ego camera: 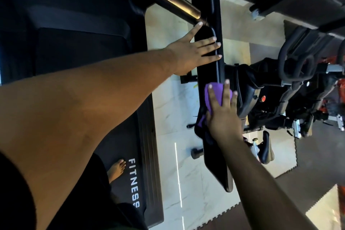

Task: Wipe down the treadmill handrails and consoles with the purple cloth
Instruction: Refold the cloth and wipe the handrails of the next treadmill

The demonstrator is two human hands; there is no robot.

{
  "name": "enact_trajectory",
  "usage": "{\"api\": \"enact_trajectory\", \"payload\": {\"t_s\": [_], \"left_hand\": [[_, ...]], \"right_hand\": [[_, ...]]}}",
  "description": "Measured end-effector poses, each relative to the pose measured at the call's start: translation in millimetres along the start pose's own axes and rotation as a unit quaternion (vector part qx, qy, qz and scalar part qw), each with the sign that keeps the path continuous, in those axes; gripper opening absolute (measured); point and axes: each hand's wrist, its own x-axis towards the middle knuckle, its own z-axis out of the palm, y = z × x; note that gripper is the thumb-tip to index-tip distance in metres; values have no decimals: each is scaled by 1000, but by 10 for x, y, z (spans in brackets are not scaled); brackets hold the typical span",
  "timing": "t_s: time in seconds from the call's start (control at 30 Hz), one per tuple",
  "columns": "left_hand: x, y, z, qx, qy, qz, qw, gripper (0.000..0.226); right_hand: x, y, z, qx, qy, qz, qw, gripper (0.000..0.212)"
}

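Right hand presses cloth on handrail, fingers spread flat. Left hand rests on handrail, fingers straight, wide.

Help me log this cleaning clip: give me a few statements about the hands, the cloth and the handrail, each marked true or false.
1. The right hand presses the purple cloth onto the black handrail. True.
2. The left hand holds a spray bottle. False: it holds nothing and rests flat on the handrail, fingers spread.
3. The cloth lies on the treadmill deck. False: it is on the handrail, under the right hand.
4. A bare foot stands on the deck beside the word FITNESS. True.
5. Both hands touch the same handrail. True.
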Motion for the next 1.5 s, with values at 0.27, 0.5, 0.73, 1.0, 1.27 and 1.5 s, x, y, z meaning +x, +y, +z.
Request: {"api": "enact_trajectory", "payload": {"t_s": [0.27,0.5,0.73,1.0,1.27,1.5], "left_hand": [[36,-191,-9,29,-7,42,999,108],[94,-392,-110,80,-41,48,995,102],[83,-518,-195,112,-52,27,992,95],[193,-682,-330,72,-88,4,993,99],[218,-861,-558,46,-152,6,987,105],[172,-961,-616,115,-188,-5,975,157]], "right_hand": [[-333,10,218,-66,34,13,997,81],[737,-379,-66,-313,-43,-51,947,106],[593,-260,-152,-317,-58,-107,941,96],[982,-216,-360,82,48,31,995,78],[338,-257,-96,-211,-24,-11,977,90],[1496,-727,-127,-468,-110,-114,870,84]]}}
